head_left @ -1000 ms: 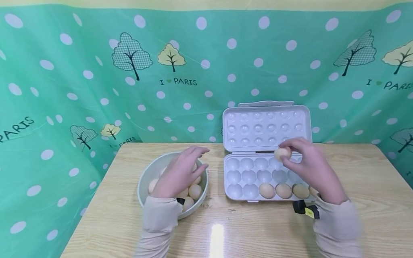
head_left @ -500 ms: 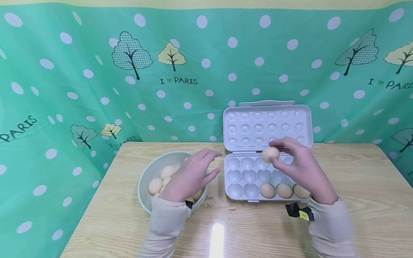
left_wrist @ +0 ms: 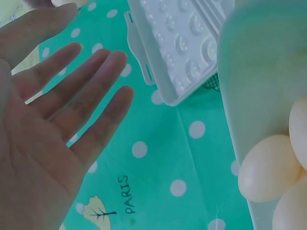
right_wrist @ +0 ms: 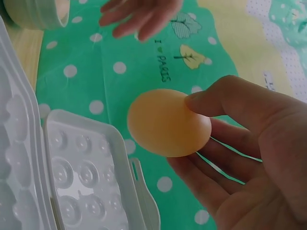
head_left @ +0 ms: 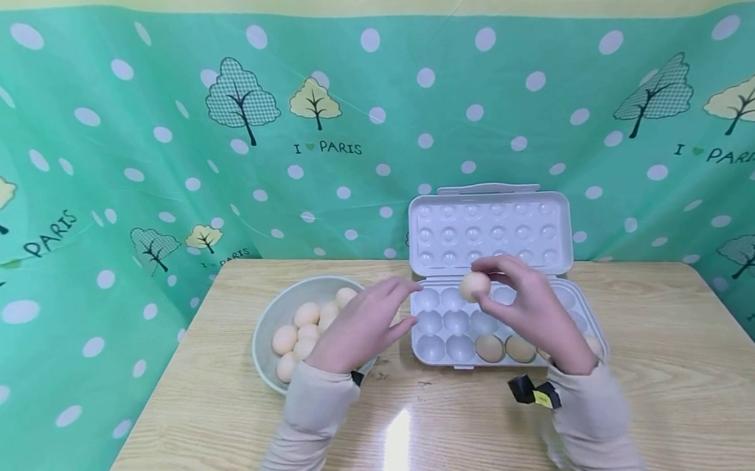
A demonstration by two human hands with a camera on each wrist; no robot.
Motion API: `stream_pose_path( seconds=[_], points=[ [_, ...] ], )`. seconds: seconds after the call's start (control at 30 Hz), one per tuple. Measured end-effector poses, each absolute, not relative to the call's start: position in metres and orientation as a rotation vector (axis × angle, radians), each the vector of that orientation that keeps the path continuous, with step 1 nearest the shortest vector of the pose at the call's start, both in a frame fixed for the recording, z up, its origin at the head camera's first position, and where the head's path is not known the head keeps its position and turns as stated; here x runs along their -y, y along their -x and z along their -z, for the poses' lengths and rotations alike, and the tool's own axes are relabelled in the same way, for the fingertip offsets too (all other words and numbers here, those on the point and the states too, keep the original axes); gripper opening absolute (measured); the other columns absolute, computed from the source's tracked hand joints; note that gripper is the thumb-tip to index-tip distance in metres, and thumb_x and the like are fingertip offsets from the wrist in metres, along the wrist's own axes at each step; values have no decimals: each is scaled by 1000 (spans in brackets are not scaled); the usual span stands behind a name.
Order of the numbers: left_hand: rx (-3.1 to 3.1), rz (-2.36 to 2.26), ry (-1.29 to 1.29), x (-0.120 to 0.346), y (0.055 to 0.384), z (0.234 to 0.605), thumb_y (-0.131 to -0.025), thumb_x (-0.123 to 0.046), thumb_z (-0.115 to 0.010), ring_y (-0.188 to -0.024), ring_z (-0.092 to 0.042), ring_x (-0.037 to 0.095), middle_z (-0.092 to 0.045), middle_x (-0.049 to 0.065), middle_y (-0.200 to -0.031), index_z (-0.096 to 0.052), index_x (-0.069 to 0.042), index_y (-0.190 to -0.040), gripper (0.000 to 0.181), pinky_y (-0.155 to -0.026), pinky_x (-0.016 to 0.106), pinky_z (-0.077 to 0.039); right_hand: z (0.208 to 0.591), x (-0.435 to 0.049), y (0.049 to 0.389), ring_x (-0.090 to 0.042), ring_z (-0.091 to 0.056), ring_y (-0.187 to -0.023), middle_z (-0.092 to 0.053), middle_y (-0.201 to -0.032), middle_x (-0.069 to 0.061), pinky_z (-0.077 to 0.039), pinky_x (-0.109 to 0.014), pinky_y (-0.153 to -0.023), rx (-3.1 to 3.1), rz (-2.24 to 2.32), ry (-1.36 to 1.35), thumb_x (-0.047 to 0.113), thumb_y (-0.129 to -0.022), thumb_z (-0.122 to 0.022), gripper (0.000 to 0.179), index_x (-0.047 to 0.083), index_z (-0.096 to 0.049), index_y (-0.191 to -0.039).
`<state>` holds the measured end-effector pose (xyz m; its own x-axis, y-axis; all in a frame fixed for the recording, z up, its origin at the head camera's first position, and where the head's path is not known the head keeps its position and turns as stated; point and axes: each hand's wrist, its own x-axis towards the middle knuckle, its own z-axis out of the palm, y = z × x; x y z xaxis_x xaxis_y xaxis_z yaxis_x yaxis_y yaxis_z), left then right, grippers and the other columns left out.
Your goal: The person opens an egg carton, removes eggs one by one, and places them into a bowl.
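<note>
Between thumb and fingers my right hand [head_left: 531, 313] pinches a pale brown egg [right_wrist: 168, 122] above the back row of the egg carton. The white plastic egg carton [head_left: 431, 348] lies with its dimpled lid [head_left: 489, 234] raised; eggs [head_left: 490, 348] sit in its front row, partly covered by my right hand. My left hand [head_left: 364, 325] has its fingers spread with nothing in them, over the right side of the bowl and reaching toward the carton's left edge. Several eggs [head_left: 306, 315] lie in the pale green bowl [head_left: 266, 362], some hidden under my left hand.
A wooden table [head_left: 186, 428] carries the bowl on the left and the carton on the right. Behind it hangs a green dotted cloth [head_left: 347, 193] printed with trees, close behind the raised lid. A bright light reflection shows on the table front.
My right hand has moved left with the egg along the carton's back row. The left hand has shifted right from over the bowl toward the carton, uncovering more eggs in the bowl.
</note>
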<state>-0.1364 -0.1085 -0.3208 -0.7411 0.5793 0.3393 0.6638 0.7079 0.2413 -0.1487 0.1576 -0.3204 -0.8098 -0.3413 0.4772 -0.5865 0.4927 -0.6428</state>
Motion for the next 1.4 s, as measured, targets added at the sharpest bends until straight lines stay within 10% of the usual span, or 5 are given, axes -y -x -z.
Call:
stream_pose_path(
  seconds=[0.8,1.4],
  points=[
    [2780,518,989,96,134,325,-94,-42,-66,-109,-65,22,-65,6,-123,-56,-8,-134,54,-96,36,-53,321,-122,139,-15,-63,-104,-67,-110,-1,-55,-39,-93,2427,-1162,-953,3,-83,-78,31,7,-67,-111],
    [2617,449,990,92,135,325,-92,-36,-71,-78,-63,14,-67,-4,-93,-61,-12,-120,38,-72,31,-55,325,-111,137,-15,-63,-108,-67,-110,2,-55,-36,-95,2378,-1240,-1037,4,-83,-78,28,10,-69,-108]
  ],
)
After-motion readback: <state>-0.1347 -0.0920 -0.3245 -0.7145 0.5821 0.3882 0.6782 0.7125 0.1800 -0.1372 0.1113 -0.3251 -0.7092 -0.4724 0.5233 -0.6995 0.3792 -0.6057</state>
